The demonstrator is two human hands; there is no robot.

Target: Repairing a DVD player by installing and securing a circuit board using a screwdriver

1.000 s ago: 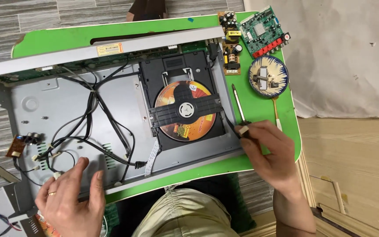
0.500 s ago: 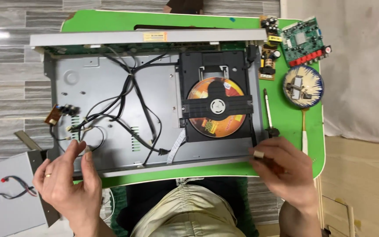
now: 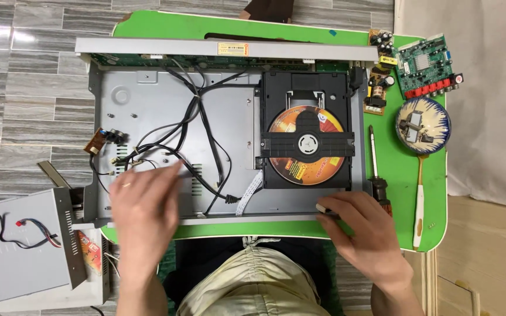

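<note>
An opened disc player chassis (image 3: pixel 147 93) lies on a green table (image 3: pixel 405 228). Black cables (image 3: pixel 197 126) cross its grey floor. On the right sits a black disc drive (image 3: pixel 306 88) with an orange disc (image 3: pixel 282 126) in it. My left hand (image 3: pixel 144 205) is blurred, its fingers spread over the chassis's near left part, close to the cables. My right hand (image 3: pixel 364 228) rests at the chassis's near right corner, its fingers pinching a small white-tipped piece (image 3: pixel 322 208). A dark-handled screwdriver (image 3: pixel 376 172) lies just beyond that hand.
At the table's right stand a green circuit board (image 3: pixel 426 64), a smaller board (image 3: pixel 379 76) and a blue-rimmed bowl (image 3: pixel 440 126) of small parts. A white-handled tool (image 3: pixel 420 205) lies below the bowl. A grey metal cover (image 3: pixel 13 257) sits on the floor at left.
The view has shifted so that the chassis lies square. My left hand has moved right and up over the chassis. My right hand stays at the near right corner.
</note>
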